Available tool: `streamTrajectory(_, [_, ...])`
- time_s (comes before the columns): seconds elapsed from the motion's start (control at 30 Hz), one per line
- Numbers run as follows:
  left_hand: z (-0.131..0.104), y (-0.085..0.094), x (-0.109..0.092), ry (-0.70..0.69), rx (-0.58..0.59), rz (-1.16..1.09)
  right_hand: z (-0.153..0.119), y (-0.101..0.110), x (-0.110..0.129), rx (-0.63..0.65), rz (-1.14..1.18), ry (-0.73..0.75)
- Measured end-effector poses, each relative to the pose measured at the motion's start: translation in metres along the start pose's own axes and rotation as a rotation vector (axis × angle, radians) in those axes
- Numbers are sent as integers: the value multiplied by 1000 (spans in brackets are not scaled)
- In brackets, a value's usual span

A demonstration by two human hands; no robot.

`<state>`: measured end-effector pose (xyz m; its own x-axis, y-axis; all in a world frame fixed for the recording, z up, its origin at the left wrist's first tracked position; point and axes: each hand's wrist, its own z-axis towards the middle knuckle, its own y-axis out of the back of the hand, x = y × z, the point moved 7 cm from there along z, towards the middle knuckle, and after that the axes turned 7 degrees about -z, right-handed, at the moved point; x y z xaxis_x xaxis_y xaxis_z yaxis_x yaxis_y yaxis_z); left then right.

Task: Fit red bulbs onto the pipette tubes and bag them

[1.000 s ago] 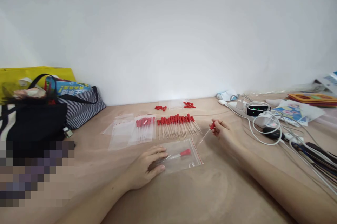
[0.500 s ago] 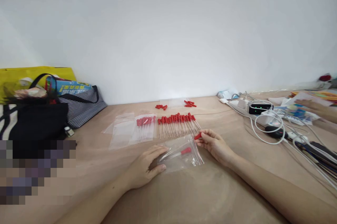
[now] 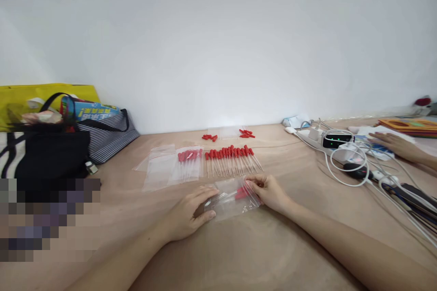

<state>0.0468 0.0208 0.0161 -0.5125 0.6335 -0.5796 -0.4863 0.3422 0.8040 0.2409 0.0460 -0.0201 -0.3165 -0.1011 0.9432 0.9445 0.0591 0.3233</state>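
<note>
A clear zip bag (image 3: 223, 211) lies before me with red-bulbed droppers (image 3: 241, 193) inside it. My left hand (image 3: 191, 213) holds the bag's left end, its fingers along the upper edge and the thumb at the lower one. At the bag's right-hand mouth is my right hand (image 3: 268, 191), closed in a pinch on a dropper whose bulb is partly hidden by fingers and plastic. Just beyond, a row of droppers (image 3: 230, 152) lies side by side, red bulbs away from me. Left of it is a filled bag of droppers (image 3: 189, 156), beside flat zip bags (image 3: 159, 170).
Loose red bulbs (image 3: 209, 137) and more red bulbs (image 3: 247, 133) flank a clear bag (image 3: 223, 133) near the wall. Bags (image 3: 105, 138) stand left. Right are white cables (image 3: 327, 163), a black device (image 3: 337, 140) and another person's hand (image 3: 392, 143).
My right hand has moved left to the bag's mouth, bringing the dropper in beside the one inside. My left hand stays in place. The other person's hand has shifted left.
</note>
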Motion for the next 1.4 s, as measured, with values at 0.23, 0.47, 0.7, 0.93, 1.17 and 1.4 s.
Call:
streamTrajectory(0.23, [0, 0, 0, -12, 1, -2, 9, 14, 3, 27, -167, -48])
streamTrajectory(0.47, [0, 0, 0, -13, 0, -17, 69, 63, 7, -339, -528, -104])
streamTrajectory(0.7, [0, 2, -6, -30, -13, -16, 110, 52, -1, -379, -618, -223])
streamTrajectory(0.93, [1, 2, -6, -27, -5, -2, 114, 48, -5, -350, -543, -288])
streamTrajectory(1.17, [0, 1, -4, -19, 7, -7, 79, 64, 13, -311, -307, -173])
streamTrajectory(1.4, [0, -1, -2, -11, 3, -9, 8, 74, 9, -423, 125, 118])
